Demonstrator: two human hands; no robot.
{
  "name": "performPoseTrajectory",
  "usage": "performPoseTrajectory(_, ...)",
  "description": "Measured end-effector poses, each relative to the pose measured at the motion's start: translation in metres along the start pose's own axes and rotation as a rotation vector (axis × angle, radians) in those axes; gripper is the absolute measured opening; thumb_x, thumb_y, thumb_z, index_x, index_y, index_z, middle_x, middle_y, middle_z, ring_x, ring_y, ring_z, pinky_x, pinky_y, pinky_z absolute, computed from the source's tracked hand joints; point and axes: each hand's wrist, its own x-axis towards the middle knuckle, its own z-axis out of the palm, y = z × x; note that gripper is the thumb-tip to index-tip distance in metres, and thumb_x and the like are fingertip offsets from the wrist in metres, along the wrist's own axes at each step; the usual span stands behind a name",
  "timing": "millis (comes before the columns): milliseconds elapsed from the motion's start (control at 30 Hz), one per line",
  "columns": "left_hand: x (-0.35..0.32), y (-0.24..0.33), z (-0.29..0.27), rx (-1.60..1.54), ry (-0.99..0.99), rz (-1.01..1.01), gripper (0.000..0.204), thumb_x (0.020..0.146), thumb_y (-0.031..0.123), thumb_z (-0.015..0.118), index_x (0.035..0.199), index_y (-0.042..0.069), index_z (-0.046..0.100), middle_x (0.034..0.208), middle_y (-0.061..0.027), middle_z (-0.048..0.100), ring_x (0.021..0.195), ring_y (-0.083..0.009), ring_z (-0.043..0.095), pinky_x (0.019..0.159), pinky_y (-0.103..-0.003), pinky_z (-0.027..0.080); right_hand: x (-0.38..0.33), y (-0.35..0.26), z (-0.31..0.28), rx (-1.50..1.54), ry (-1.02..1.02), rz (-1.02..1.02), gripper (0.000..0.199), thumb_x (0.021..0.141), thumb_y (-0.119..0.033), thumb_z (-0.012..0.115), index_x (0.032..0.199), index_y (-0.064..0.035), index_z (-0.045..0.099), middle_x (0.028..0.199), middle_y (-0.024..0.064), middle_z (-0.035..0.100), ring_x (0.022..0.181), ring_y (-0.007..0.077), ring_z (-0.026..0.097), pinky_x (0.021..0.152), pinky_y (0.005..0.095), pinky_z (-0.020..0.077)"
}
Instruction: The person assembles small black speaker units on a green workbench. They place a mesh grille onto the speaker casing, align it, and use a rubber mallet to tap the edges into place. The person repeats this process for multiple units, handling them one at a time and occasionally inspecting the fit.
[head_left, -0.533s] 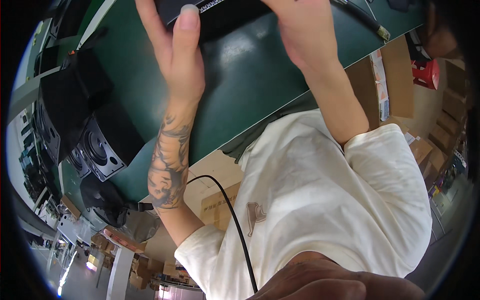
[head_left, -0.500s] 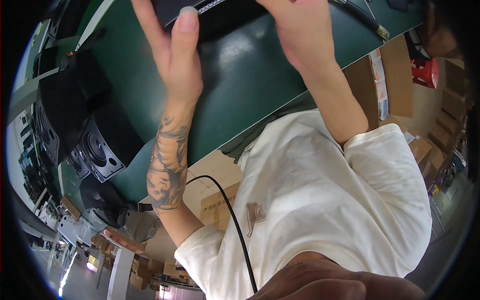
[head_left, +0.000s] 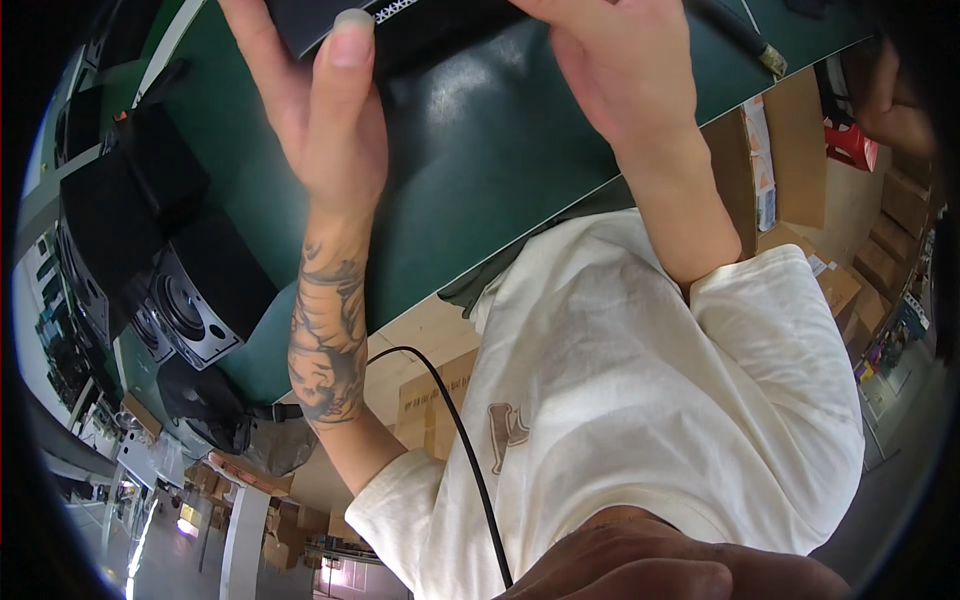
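Observation:
A black box-like object [head_left: 310, 18] with a pale, patterned strip along one edge lies at the top of the view, partly cut off by the frame. My left hand [head_left: 335, 110] grips its left side, the thumb pressed over the near edge and a finger stretched along the side. On the opposite side, my right hand [head_left: 630, 75] reaches in at the box's right end. Its fingertips are cut off by the top edge, so its hold on the box is not visible.
Black speakers [head_left: 195, 300] stand at the left of the green table [head_left: 480, 170]. A dark rod-like tool [head_left: 735, 35] with a pale end lies at the table's right. Cardboard boxes [head_left: 800, 150], a red stool [head_left: 848, 147] and another person's arm [head_left: 895, 105] are beyond. A black cable [head_left: 455, 410] crosses my front.
My left hand has shifted left together with the visible corner of the black box. My right hand has moved a little right and nearer to me, so the two hands are farther apart.

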Motion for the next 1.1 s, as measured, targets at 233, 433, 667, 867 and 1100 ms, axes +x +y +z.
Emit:
performPoseTrajectory(233,-0.001,-0.007,0.001,-0.025,0.037,0.088,0.07,0.103,0.014,0.061,0.163,0.01,0.024,0.149,-0.0163,0.051,0.134,-0.0268,0.053,0.115,-0.044,0.043,0.004,0.021,-0.011,-0.085,-0.045,-0.11,0.053,0.091,-0.002,0.076,0.135,-0.0015,0.047,0.12,0.0069,0.052,0.111,0.0124,0.054,0.098,0.0259,0.045)
performPoseTrajectory(433,0.006,-0.008,-0.004,0.093,0.015,0.171,0.06,0.101,0.012,0.065,0.154,0.0,0.039,0.147,-0.017,0.053,0.13,-0.0253,0.055,0.112,-0.04,0.043,0.005,0.022,-0.013,-0.128,-0.026,-0.111,0.051,0.091,-0.003,0.076,0.134,-0.0021,0.048,0.118,0.0057,0.052,0.109,0.0122,0.054,0.097,0.0258,0.0451)
performPoseTrajectory(667,0.005,-0.011,-0.019,0.683,0.055,0.447,0.044,0.097,0.021,0.075,0.136,0.004,0.064,0.148,-0.0143,0.05,0.131,-0.0194,0.052,0.1,-0.028,0.045,0.013,0.01,-0.014,-0.164,-0.057,-0.002,0.048,0.092,-0.005,0.076,0.133,-0.003,0.051,0.119,0.0057,0.053,0.113,0.0127,0.053,0.1,0.0284,0.044)
performPoseTrajectory(867,-0.011,-0.008,-0.021,0.288,0.015,0.194,0.065,0.103,0.021,0.061,0.159,0.004,0.034,0.159,-0.0138,0.039,0.143,-0.0238,0.043,0.116,-0.034,0.035,-0.003,0.02,-0.009,-0.185,-0.08,-0.08,0.068,0.098,-0.009,0.07,0.154,0.0003,0.033,0.14,0.0127,0.049,0.129,0.0192,0.048,0.112,0.0325,0.0362)
performPoseTrajectory(1100,-0.013,0.003,0.002,0.187,-0.015,0.11,0.086,0.104,0.029,0.053,0.167,0.006,0.0,0.173,-0.0121,0.007,0.154,-0.0224,0.02,0.123,-0.037,0.019,-0.011,0.034,-0.002,0.015,-0.031,-0.106,0.075,0.099,-0.008,0.066,0.16,-0.0002,0.022,0.147,0.0144,0.044,0.136,0.0211,0.043,0.117,0.0349,0.0308)
